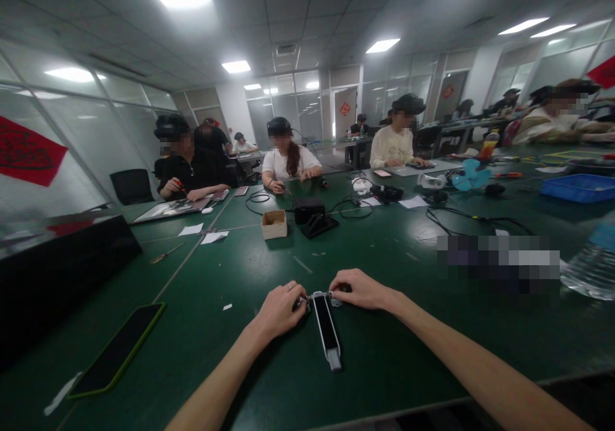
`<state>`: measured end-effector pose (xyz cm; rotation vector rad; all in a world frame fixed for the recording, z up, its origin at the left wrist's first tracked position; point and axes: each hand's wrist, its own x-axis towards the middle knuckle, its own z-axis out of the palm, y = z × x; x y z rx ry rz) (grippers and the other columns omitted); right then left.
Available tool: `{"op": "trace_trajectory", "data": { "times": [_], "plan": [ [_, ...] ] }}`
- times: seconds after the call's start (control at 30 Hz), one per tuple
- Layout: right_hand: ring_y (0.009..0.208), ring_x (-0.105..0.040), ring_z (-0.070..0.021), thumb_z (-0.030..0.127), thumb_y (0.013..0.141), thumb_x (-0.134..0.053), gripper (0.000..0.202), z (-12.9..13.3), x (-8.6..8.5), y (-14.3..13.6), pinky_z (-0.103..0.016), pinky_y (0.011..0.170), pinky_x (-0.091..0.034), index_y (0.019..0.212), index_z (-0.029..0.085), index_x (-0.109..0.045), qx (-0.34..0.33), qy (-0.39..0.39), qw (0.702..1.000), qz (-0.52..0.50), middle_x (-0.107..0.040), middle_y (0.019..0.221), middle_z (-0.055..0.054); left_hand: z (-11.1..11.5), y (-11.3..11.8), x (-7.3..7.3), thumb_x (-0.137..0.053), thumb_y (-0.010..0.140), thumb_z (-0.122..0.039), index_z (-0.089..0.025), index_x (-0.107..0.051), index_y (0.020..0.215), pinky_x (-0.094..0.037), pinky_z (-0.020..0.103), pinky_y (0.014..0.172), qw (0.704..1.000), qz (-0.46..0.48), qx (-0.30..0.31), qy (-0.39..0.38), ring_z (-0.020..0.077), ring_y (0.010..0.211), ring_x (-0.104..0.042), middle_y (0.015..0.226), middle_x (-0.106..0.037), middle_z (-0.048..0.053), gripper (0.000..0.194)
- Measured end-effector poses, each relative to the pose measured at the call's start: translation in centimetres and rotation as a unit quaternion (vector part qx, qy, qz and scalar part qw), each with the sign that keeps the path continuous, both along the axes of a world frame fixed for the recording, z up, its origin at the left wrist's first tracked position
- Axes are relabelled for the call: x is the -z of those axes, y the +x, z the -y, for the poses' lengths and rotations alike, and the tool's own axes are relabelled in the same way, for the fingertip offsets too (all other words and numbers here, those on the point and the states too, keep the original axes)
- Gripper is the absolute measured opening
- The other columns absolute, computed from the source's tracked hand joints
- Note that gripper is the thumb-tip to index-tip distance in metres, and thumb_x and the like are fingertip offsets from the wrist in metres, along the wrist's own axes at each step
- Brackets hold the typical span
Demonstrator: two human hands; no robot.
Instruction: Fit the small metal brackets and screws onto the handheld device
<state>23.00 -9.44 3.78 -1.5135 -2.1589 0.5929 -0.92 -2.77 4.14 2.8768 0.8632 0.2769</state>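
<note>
A long, narrow device with a black face and white edges [326, 325] lies on the green table, its grey end pointing towards me. Small metallic parts stick out on both sides of its far end. My left hand [281, 309], wearing a ring, has its fingers closed at the left part, which they mostly cover. On the other side, my right hand [358, 288] pinches near the small metallic piece [336, 301] at the right. Exactly what sits between the fingertips of either hand is hidden.
A phone in a green-edged case [118, 351] lies at left, beside a black panel [62, 277]. Ahead are a small open box [274, 225] and a black soldering-station-like unit [309, 211]. A water bottle [590, 264] and blue tray [579, 189] stand right. Several people work across the table.
</note>
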Motion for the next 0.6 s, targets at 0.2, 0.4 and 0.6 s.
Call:
{"op": "trace_trajectory", "data": {
  "times": [0.2,0.4,0.6],
  "plan": [
    [0.083,-0.057,-0.0159,0.036,0.089,-0.051,0.027,-0.35,0.5,0.3,-0.028,0.075,-0.044,0.098,0.018,-0.068,-0.022,0.018,1.0,0.0,-0.064,0.092,-0.005,0.09,0.03,-0.1,-0.045,0.087,-0.024,-0.02,-0.056,0.09,-0.042,0.026,0.072,1.0,-0.005,-0.004,-0.001,0.0156,0.077,-0.056,0.091,-0.059,0.003,0.012],
    [0.083,-0.057,-0.0162,0.036,0.091,-0.048,0.028,-0.33,0.41,0.32,-0.028,0.075,-0.043,0.098,0.019,-0.07,-0.033,0.029,0.999,0.013,-0.064,0.09,-0.005,0.13,0.02,-0.13,-0.044,0.087,-0.024,-0.02,-0.056,0.091,-0.041,0.026,0.072,1.0,-0.006,-0.005,-0.001,0.0151,0.076,-0.055,0.091,-0.059,0.003,0.013],
    [0.082,-0.057,-0.0155,0.036,0.091,-0.048,0.028,-0.28,0.38,0.31,-0.028,0.074,-0.043,0.099,0.019,-0.07,-0.023,0.017,1.0,0.008,-0.064,0.091,-0.005,0.06,-0.08,-0.14,-0.043,0.088,-0.025,-0.02,-0.056,0.093,-0.041,0.026,0.072,1.0,-0.007,-0.005,-0.014,0.0149,0.078,-0.055,0.092,-0.058,0.003,0.014]
  ]
}}
